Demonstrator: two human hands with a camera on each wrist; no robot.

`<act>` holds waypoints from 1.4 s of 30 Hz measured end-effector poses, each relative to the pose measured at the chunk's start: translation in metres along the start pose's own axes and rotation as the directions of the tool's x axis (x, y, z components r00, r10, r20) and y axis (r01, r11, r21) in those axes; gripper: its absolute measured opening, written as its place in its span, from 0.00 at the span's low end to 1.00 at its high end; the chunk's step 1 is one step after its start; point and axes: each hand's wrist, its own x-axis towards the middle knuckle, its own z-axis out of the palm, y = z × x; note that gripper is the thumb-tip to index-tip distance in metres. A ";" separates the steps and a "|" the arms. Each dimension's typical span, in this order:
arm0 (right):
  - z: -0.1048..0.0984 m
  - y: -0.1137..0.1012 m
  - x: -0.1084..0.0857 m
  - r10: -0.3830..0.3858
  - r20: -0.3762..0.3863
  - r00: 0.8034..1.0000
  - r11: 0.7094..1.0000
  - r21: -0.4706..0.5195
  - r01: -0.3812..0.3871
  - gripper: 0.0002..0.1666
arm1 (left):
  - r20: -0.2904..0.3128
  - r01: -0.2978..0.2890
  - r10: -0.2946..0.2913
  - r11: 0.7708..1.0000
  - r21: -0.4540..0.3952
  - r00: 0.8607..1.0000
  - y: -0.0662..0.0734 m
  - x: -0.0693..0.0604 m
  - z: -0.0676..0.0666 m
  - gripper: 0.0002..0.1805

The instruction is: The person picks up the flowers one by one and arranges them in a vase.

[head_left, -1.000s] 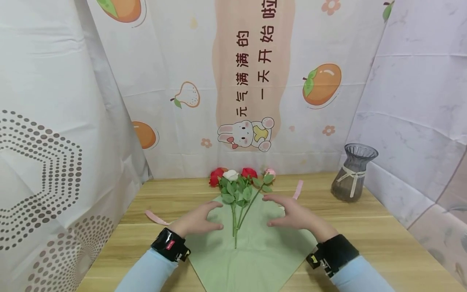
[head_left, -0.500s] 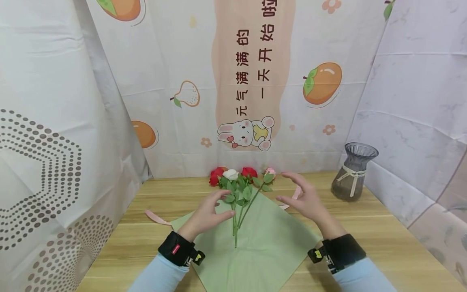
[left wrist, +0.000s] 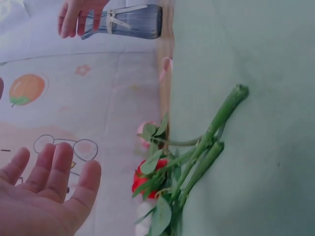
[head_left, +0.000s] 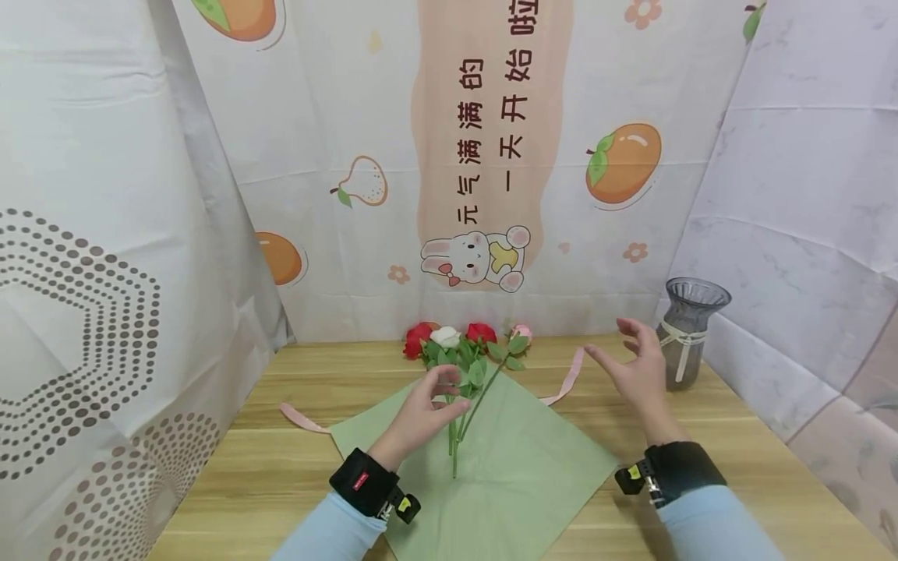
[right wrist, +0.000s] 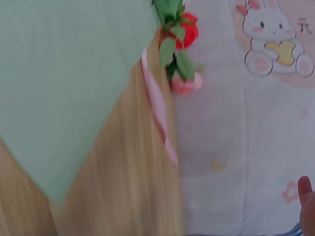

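Observation:
My left hand (head_left: 424, 413) hovers over the rose stems (head_left: 459, 436), its fingers loosely bent around nothing. Several roses, with red (head_left: 481, 333), white (head_left: 446, 336) and pink (head_left: 521, 333) heads, lie on a light green wrapping sheet (head_left: 519, 475). To the right, my right hand (head_left: 640, 374) is raised in front of the grey glass vase (head_left: 691, 312), partly covering it, thumb and fingers spread apart. In the left wrist view, that hand's fingers overlap the vase (left wrist: 142, 22); contact cannot be made out. Only the thumb (right wrist: 305, 189) and a bit of palm appear in the right wrist view.
A pink ribbon (head_left: 567, 380) passes beneath the sheet, its other end (head_left: 302, 418) showing at the left. The wooden table (head_left: 730, 467) ends at a printed cloth backdrop (head_left: 323, 257). Cloth also hangs on the left (head_left: 91, 156) and right (head_left: 793, 257).
My right hand has moved right, from above the wrapping sheet to the front of the vase. My left hand has shifted right and slightly up, over the stems. Roses and sheet stay put.

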 end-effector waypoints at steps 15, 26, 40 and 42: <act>-0.043 0.047 0.032 0.366 -0.257 0.895 0.931 0.107 -0.349 0.42 | 0.028 0.078 -0.075 0.992 -0.101 0.997 -0.007 0.013 0.021 0.33; -0.072 0.059 0.056 0.497 -0.322 0.806 0.866 0.122 -0.485 0.52 | 0.031 0.109 -0.106 0.985 -0.134 0.994 -0.005 0.024 0.036 0.32; -0.083 0.057 0.076 0.594 -0.106 0.797 0.804 0.042 -0.593 0.76 | 0.041 0.120 -0.116 0.983 -0.135 0.992 -0.008 0.034 0.051 0.30; -0.083 0.056 0.080 0.599 -0.076 0.797 0.801 0.046 -0.597 0.77 | 0.032 0.119 -0.115 0.984 -0.132 0.993 -0.007 0.037 0.053 0.29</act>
